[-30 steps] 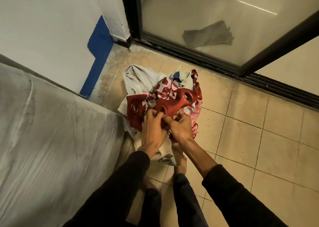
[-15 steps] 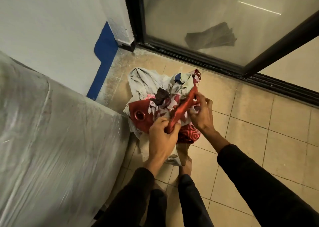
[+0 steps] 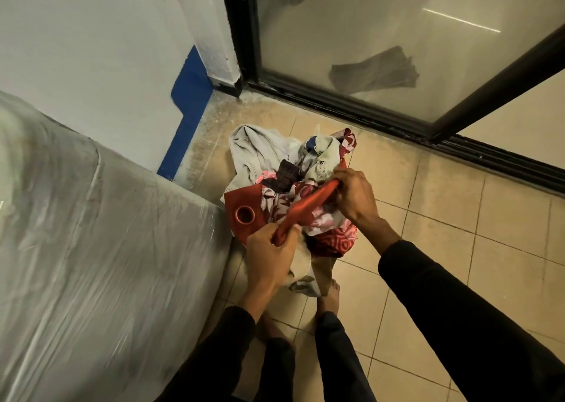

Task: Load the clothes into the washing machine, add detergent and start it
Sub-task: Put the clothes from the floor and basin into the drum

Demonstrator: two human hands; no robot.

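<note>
Clothes: mixed red, white and grey fabric pile (image 3: 284, 184) lies on the beige tiled floor (image 3: 428, 212), touching the plastic-wrapped white machine (image 3: 91, 233).
Grip: left hand (image 3: 270, 256) and right hand (image 3: 356, 193) each clench an end of the twisted red cloth (image 3: 305, 209).
Room: bare tiles lie rightward.

clothes pile (image 3: 293, 187) on floor (image 3: 428, 218), right of covered machine (image 3: 91, 233)

Glossy red cloth (image 3: 308, 205) w/ metal eyelet (image 3: 244, 215); matt floor tiles (image 3: 443, 205); shiny plastic wrap (image 3: 91, 233).

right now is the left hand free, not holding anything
No, the left hand grips one end of the red cloth, while the right hand grips its other end above the clothes pile.
</note>
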